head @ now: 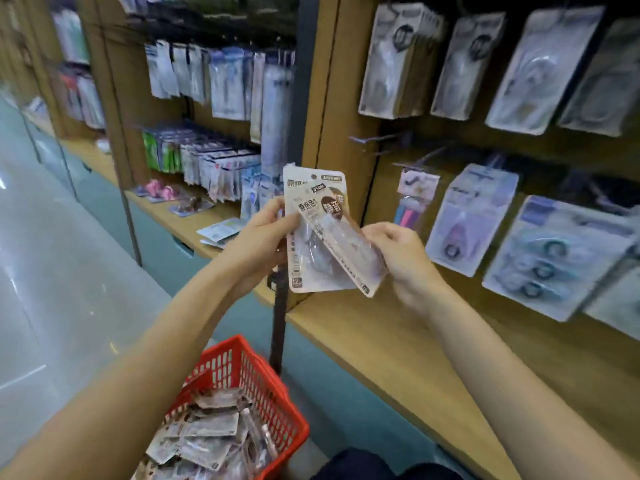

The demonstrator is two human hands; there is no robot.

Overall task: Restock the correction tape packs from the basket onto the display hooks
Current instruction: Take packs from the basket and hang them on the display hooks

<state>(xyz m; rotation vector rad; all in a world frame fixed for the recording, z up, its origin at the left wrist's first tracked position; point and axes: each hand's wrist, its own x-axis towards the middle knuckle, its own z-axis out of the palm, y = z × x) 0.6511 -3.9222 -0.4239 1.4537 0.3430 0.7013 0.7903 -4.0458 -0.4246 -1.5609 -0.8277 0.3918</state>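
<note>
2 correction tape packs [322,233] sit between the hands at chest height, w/ more packs down in the red basket [277,393] at lower left. Left hand [263,237] pinches the back pack by its left edge, thumb on the front, fingers curled behind; that pack stands near upright, hang hole on top. Right hand [398,251] grips the front pack at its lower right end, fingers curled round it; this 1 tilts, long axis running upper left to lower right, overlapping the back pack. Bare display hooks [377,142] stick out up and to the right of both packs, well apart from them, nearer the right hand. Judging by that, the tilted pack needs turning hole-up before it goes on a hook.
</note>
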